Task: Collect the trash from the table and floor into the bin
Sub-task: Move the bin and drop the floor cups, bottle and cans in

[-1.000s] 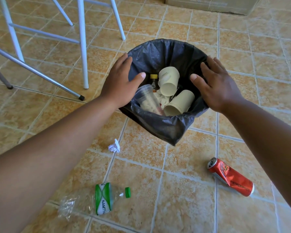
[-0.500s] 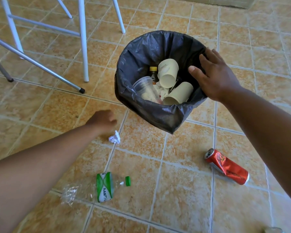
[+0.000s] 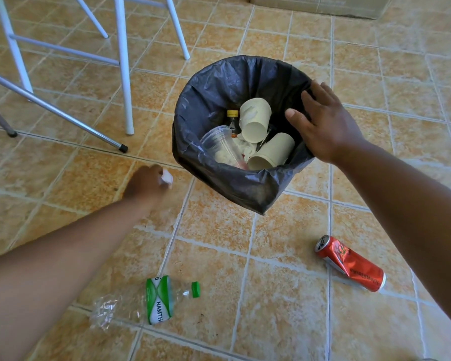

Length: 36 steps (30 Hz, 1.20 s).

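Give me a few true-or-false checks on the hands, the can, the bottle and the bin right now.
1. The left hand pinches the crumpled paper. True.
2. The red can is inside the bin. False: it lies on the floor, outside the bin.
3. The right hand holds the bin's rim. True.
4. The plastic bottle stands upright. False: it lies on its side on the floor.
5. The bin is empty. False: paper cups and a clear cup lie inside.
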Available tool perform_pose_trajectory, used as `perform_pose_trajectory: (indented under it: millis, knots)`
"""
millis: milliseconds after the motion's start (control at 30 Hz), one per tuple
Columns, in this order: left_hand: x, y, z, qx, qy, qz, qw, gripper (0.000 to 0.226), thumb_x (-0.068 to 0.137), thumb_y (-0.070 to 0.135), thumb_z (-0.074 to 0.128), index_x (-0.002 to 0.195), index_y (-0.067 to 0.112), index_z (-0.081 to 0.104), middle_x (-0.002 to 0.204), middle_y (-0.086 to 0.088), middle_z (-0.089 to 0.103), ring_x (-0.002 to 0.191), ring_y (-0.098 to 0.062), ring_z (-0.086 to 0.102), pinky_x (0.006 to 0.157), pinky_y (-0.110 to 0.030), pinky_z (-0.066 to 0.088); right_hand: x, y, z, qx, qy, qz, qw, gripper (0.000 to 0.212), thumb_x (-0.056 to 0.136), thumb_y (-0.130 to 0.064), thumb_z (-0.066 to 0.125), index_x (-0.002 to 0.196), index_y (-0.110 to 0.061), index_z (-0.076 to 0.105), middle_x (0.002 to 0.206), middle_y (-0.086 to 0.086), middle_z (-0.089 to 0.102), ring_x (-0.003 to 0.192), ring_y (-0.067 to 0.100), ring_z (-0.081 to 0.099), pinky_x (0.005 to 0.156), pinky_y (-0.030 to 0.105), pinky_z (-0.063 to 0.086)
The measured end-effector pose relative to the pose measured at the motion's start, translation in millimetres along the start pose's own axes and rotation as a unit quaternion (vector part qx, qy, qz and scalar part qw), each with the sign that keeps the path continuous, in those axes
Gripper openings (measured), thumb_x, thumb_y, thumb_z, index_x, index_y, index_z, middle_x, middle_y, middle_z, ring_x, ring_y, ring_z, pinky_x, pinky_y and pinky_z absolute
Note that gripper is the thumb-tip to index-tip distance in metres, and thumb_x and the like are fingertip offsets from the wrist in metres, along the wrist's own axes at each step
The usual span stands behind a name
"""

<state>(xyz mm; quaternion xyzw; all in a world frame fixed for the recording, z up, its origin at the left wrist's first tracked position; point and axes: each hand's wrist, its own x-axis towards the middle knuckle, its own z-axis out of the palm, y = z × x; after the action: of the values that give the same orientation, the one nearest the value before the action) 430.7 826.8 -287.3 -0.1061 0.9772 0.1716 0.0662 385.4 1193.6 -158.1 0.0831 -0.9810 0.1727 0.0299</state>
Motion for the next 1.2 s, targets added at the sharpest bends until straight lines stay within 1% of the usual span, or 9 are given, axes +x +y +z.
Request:
perform_pose_trajectory:
  millis: [133, 267, 333, 500, 600, 700, 833, 967, 1200]
  knots:
    - [29, 24, -70, -0.184, 0.214, -0.007, 0.959, 0.026, 0.087, 0.033, 0.066, 0.108, 0.017, 0.067, 0.11, -0.007, 0.066, 0.092, -0.021, 0.065, 0.073, -0.027, 0.047, 1, 0, 0, 0.004, 0.004, -0.001, 1.0, 0.07, 0.101, -0.057, 0.033, 0.152, -0.008, 0.033, 0.165, 0.012, 0.011, 0.153, 0.025, 0.002, 0.119, 0.047, 0.018]
    - [18, 78, -118, -0.334, 0.297, 0.085, 0.89, 0.018, 0.081, 0.034, 0.064, 0.098, 0.032, 0.06, 0.101, 0.013, 0.068, 0.083, 0.009, 0.06, 0.077, -0.011, 0.046, 1, 1, 1, 0.0, 0.006, 0.0, 1.0, 0.071, 0.101, -0.057, 0.032, 0.152, -0.007, 0.032, 0.165, 0.013, 0.011, 0.153, 0.025, 0.002, 0.12, 0.046, 0.018]
    - [3, 105, -124, -0.341, 0.269, 0.154, 0.888, 0.025, 0.08, 0.03, 0.068, 0.104, 0.027, 0.062, 0.101, 0.012, 0.068, 0.087, 0.009, 0.06, 0.08, -0.013, 0.046, 1, 1, 1, 0.0, 0.005, -0.002, 1.0, 0.072, 0.101, -0.057, 0.032, 0.152, -0.007, 0.032, 0.165, 0.013, 0.011, 0.153, 0.025, 0.002, 0.12, 0.046, 0.017]
    - [-20, 132, -111, -0.229, 0.094, 0.279, 0.928, 0.047, 0.079, 0.041, 0.072, 0.122, 0.023, 0.062, 0.108, 0.009, 0.068, 0.106, -0.008, 0.059, 0.085, -0.024, 0.041, 1, 1, 1, 0.001, 0.003, -0.004, 1.0, 0.072, 0.101, -0.057, 0.032, 0.152, -0.007, 0.031, 0.165, 0.013, 0.011, 0.153, 0.026, 0.002, 0.12, 0.046, 0.017]
    - [-23, 130, -102, -0.186, 0.087, 0.305, 0.93, 0.052, 0.083, 0.045, 0.068, 0.128, 0.02, 0.061, 0.117, 0.006, 0.066, 0.117, -0.014, 0.052, 0.092, -0.026, 0.038, 0, 1, 1, 0.0, 0.004, 0.002, 1.0, 0.072, 0.101, -0.058, 0.032, 0.154, -0.009, 0.029, 0.165, 0.012, 0.01, 0.153, 0.025, 0.002, 0.12, 0.045, 0.015]
    - [-17, 126, -98, -0.13, 0.153, 0.254, 0.946, 0.056, 0.089, 0.032, 0.066, 0.138, 0.011, 0.052, 0.14, -0.006, 0.051, 0.133, -0.023, 0.041, 0.109, -0.038, 0.035, 0, 1, 1, 0.0, 0.003, 0.006, 1.0, 0.073, 0.101, -0.058, 0.032, 0.155, -0.009, 0.027, 0.165, 0.011, 0.01, 0.153, 0.024, 0.002, 0.12, 0.044, 0.014]
    - [-9, 123, -96, -0.173, 0.03, 0.088, 0.981, 0.076, 0.094, 0.013, 0.05, 0.158, 0.019, 0.01, 0.165, 0.0, 0.012, 0.147, -0.024, 0.025, 0.117, -0.044, 0.028, 1, 1, 0, -0.005, -0.002, -0.005, 1.0, 0.071, 0.101, -0.057, 0.032, 0.15, -0.005, 0.034, 0.164, 0.012, 0.016, 0.152, 0.026, 0.008, 0.12, 0.048, 0.021]
    - [-5, 128, -97, -0.236, -0.007, 0.026, 0.971, 0.078, 0.092, 0.003, 0.038, 0.157, 0.027, 0.004, 0.162, 0.0, 0.024, 0.14, -0.031, 0.038, 0.111, -0.05, 0.038, 1, 1, -1, -0.011, -0.019, -0.004, 1.0, 0.071, 0.099, -0.057, 0.032, 0.142, -0.001, 0.04, 0.157, 0.017, 0.027, 0.147, 0.03, 0.019, 0.115, 0.05, 0.028]
    - [-10, 121, -97, -0.258, 0.006, 0.016, 0.966, 0.077, 0.092, -0.002, 0.036, 0.157, 0.025, 0.008, 0.164, 0.001, 0.019, 0.137, -0.031, 0.042, 0.109, -0.049, 0.042, -11, -6, -1, 0.005, -0.024, -0.009, 1.0, 0.077, 0.098, -0.06, 0.033, 0.149, -0.002, 0.033, 0.162, 0.015, 0.02, 0.151, 0.03, 0.01, 0.118, 0.047, 0.02]
